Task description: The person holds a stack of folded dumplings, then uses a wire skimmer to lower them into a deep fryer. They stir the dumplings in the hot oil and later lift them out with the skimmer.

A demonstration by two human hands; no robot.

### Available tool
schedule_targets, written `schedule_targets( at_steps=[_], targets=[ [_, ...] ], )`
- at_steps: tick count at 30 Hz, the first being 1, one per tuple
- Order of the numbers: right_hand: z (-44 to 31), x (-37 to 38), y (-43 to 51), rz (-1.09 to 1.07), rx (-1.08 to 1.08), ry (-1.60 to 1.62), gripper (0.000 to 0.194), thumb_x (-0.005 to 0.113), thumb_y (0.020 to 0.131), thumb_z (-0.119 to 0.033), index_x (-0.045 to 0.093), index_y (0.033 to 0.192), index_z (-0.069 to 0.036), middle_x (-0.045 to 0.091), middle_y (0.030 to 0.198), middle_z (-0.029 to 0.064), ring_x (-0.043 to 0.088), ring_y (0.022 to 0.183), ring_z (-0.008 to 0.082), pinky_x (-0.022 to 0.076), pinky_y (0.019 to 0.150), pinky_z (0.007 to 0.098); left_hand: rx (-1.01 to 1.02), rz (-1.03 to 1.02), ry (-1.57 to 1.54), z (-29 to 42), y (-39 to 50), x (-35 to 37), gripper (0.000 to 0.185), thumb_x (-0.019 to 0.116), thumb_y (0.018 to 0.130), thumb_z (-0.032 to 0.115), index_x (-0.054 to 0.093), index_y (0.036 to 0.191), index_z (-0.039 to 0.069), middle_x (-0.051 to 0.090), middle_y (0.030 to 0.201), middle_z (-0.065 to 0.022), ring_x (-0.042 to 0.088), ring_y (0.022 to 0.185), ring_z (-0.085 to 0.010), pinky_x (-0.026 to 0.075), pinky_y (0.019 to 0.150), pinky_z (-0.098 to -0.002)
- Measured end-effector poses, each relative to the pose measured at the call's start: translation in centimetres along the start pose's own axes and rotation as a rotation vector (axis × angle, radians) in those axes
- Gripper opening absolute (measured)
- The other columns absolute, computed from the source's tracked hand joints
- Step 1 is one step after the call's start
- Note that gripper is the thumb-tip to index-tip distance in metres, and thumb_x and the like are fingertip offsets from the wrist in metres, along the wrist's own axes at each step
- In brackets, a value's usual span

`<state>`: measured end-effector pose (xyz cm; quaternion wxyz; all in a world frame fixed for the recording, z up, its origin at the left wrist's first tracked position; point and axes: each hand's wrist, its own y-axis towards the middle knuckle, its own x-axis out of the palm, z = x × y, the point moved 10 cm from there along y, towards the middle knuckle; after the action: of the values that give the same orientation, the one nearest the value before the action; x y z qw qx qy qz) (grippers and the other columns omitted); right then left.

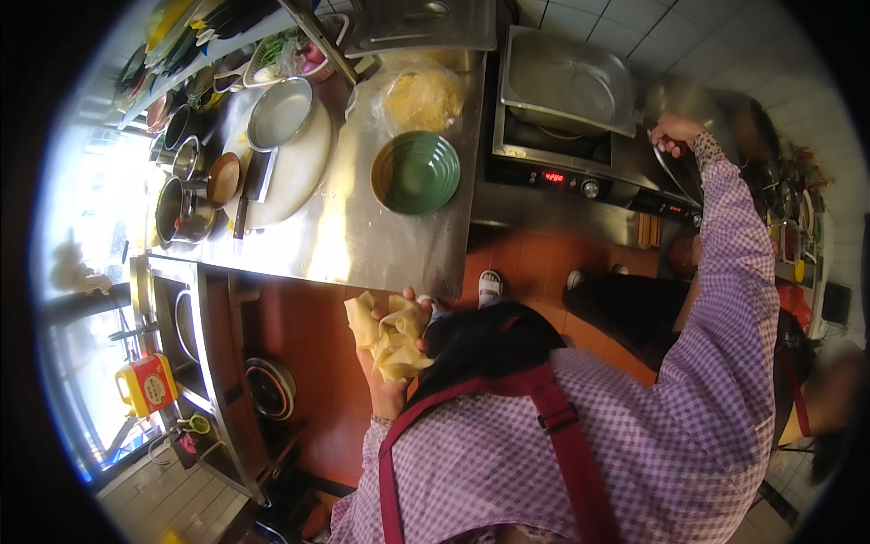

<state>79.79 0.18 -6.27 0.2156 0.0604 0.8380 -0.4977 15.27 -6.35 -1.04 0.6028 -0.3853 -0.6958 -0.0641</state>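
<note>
Pale yellow folded dough pieces, probably wontons point(394, 336), are heaped in my left hand point(389, 391), its fingers curled up around them. The heap is just in front of the steel table's near edge. My right arm stretches far to the right over the cooktop. There my right hand point(677, 133), fingers curled, is at the rim of a round metal pan or lid point(680, 173). A blurred metallic round shape lies behind it, and whether the fingers grip anything is hidden. A green ribbed bowl point(416, 173) stands on the steel table point(401, 255).
Behind the bowl lies a plastic bag of yellow food point(425, 102). A cleaver point(255, 183) and metal bowl point(281, 114) rest on a round cutting board point(309, 160). Pots point(182, 211) line the left. A rectangular steel pan point(567, 78) sits on the cooktop. Another person point(802, 381) is at right.
</note>
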Motion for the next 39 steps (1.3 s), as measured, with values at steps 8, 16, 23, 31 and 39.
schedule_targets(
  at_steps=[8,16,23,31,39],
  targets=[
    [-1.8,8.0,3.4,-0.479,-0.026,0.535,0.022,0.053,0.098,-0.013,0.055,0.103,0.009,0.050,0.071,0.0040,0.034,0.045,0.0044,0.0267,0.036,0.0195,0.003,0.025,0.056,0.2,0.3,0.3,0.050,0.044,0.096,0.058,0.063,0.099,0.012,0.045,0.140,-0.0164,0.038,0.131,-0.0439,0.053,0.077,-0.0599],
    [-1.8,15.3,1.4,-0.801,-0.302,1.333,0.031,0.056,0.098,-0.011,0.048,0.120,0.009,0.042,0.072,-0.0035,0.036,0.048,0.0012,0.0297,0.038,0.0161,0.034,0.053,0.113,0.8,-0.8,-0.4,0.043,0.051,0.093,0.056,0.067,0.110,0.020,0.047,0.143,-0.0083,0.038,0.131,-0.0341,0.055,0.078,-0.0588],
    [-1.3,14.8,-1.4,-0.787,-0.440,1.408,0.031,0.055,0.099,-0.014,0.048,0.121,0.007,0.046,0.075,0.0001,0.039,0.048,0.0016,0.0314,0.038,0.0156,-0.061,-0.004,0.033,-0.7,0.2,1.5,0.046,0.054,0.091,0.058,0.067,0.105,0.016,0.047,0.141,-0.0121,0.035,0.133,-0.0349,0.052,0.080,-0.0586],
    [2.7,7.8,0.1,0.182,-0.367,0.880,0.015,0.055,0.090,-0.011,0.055,0.089,0.004,0.056,0.066,0.0074,0.045,0.044,0.0110,0.0378,0.039,0.0272,-0.004,0.036,0.072,0.0,0.7,0.6,0.043,0.055,0.092,0.055,0.066,0.104,0.015,0.048,0.141,-0.0098,0.035,0.134,-0.0336,0.055,0.076,-0.0574],
    [-1.2,11.9,3.7,0.577,-0.194,0.476,0.025,0.046,0.085,-0.005,0.057,0.070,0.012,0.060,0.059,0.0213,0.060,0.044,0.0301,0.0458,0.040,0.0432,-0.019,-0.005,0.080,0.0,0.3,0.7,0.042,0.054,0.092,0.055,0.068,0.101,0.017,0.048,0.141,-0.0103,0.037,0.132,-0.0348,0.055,0.079,-0.0567]
  ],
)
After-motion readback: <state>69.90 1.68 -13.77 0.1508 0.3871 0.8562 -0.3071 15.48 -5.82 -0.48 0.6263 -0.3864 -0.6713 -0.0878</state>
